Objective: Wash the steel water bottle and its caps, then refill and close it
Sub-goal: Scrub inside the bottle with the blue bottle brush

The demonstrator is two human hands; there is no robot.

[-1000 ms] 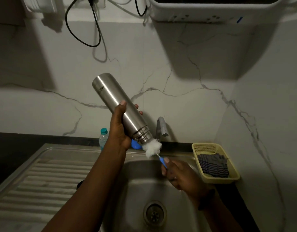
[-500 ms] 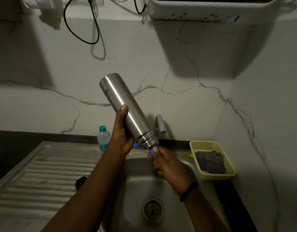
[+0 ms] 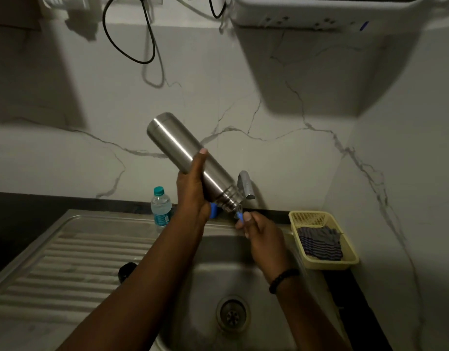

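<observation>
Standing at a steel sink (image 3: 213, 252) set into a dark counter (image 3: 21, 209), we see our left hand (image 3: 193, 193) wrapped around the steel water bottle (image 3: 190, 160), thumb lying up its side. The bottle is tilted, base up toward the wall and open threaded mouth pointing down to the right, over the basin. Our right hand (image 3: 264, 234) pinches the blue handle of a bottle brush (image 3: 240, 215) right at the bottle's mouth; the bristles are out of sight, so we cannot tell how far in they go. A grey tap (image 3: 245, 184) stands just behind the mouth. On the ribbed draining board (image 3: 74, 262) to the left a small plastic water bottle (image 3: 160, 207) stands upright near the back edge, and a dark round object (image 3: 126, 271) shows beside our left forearm. A yellow basket (image 3: 319, 264) with a striped cloth (image 3: 321, 243) sits on the counter right of the basin. The wall (image 3: 269, 138) is veined white marble in dim light, with a black cable (image 3: 132, 39) looping down it.
</observation>
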